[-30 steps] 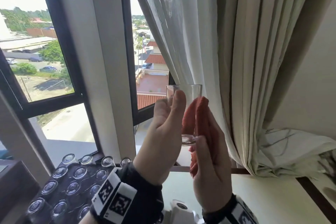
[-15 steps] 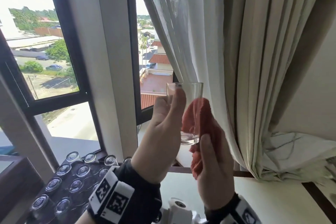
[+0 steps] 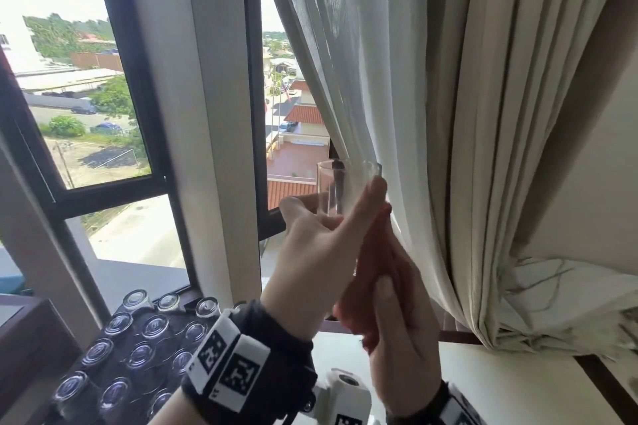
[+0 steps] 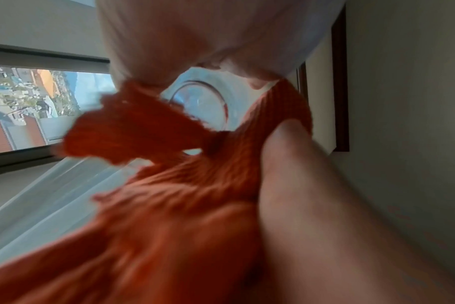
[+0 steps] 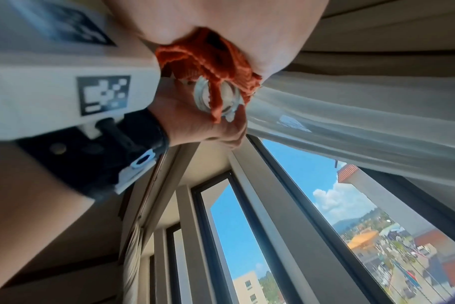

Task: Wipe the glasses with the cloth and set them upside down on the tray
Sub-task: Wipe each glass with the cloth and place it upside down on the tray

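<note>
Gripping a small clear cylindrical drinking glass (image 3: 340, 193) up in front of the window, the left hand (image 3: 321, 252) has its thumb on the near-left side and its fingers (image 3: 362, 207) curled round the right side of the wall, so the glass is clamped upright with its open rim on top. The right hand (image 3: 400, 338) sits just below and to the right, fingers closed on a bunched orange-red woven cloth (image 3: 374, 262) that presses against the lower part of the glass. From the left wrist camera the thick round base of the glass (image 4: 203, 107) shows with folds of the cloth (image 4: 169, 185) wrapped beside and under it; from the right wrist camera the cloth (image 5: 208, 59) is pinched in the right hand (image 5: 221, 24) and a strip of it crosses the glass base (image 5: 221, 96), which rests in the left hand (image 5: 195, 121). Both wrists carry black bands with white marker tags (image 3: 238, 366). Down at the lower left, a dark tray (image 3: 165, 317) on the worktop's left end holds rows of upturned clear glasses (image 3: 138, 355), bases up. A sheer white curtain (image 3: 345, 79) and a heavier cream curtain (image 3: 500, 114) hang just behind the held glass, the dark-framed window (image 3: 138, 79) to the left.
</note>
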`<state>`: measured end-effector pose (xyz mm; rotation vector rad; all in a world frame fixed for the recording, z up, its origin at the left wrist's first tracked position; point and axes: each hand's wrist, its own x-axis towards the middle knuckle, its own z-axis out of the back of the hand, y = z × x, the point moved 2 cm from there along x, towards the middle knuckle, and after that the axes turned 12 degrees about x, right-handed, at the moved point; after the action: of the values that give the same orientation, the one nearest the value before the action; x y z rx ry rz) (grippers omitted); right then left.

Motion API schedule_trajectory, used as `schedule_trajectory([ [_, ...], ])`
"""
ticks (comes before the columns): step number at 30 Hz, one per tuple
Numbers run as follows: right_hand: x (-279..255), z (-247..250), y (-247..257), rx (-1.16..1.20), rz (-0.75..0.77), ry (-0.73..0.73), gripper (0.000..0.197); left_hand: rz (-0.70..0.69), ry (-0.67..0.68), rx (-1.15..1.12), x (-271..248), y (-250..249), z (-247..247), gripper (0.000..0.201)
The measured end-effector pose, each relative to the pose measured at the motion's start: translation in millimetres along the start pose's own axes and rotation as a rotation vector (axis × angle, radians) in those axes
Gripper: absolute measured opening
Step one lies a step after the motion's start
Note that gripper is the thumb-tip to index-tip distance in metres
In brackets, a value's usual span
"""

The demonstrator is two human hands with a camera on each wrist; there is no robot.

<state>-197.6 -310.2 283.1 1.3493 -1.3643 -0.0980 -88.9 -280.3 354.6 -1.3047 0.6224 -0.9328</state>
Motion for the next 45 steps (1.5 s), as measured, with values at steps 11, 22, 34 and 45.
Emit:
schedule_trajectory([
  [11,19,-1,17,-0.146,0.178,0.010,0.047,-0.017,0.071,-0.303,-7,7,-8,0.075],
  [22,53,21,18,-0.182,-0.255,-0.142,0.009,-0.147,0.143,-0.188,-11,11,0,0.062],
  [34,14,-12,11,-0.274,0.275,0.216,0.054,-0.069,0.017,-0.325,-1,8,-4,0.066],
  [45,39,-10,20,-0.163,0.253,0.180,0.054,-0.143,0.054,-0.244,2,11,-14,0.067],
])
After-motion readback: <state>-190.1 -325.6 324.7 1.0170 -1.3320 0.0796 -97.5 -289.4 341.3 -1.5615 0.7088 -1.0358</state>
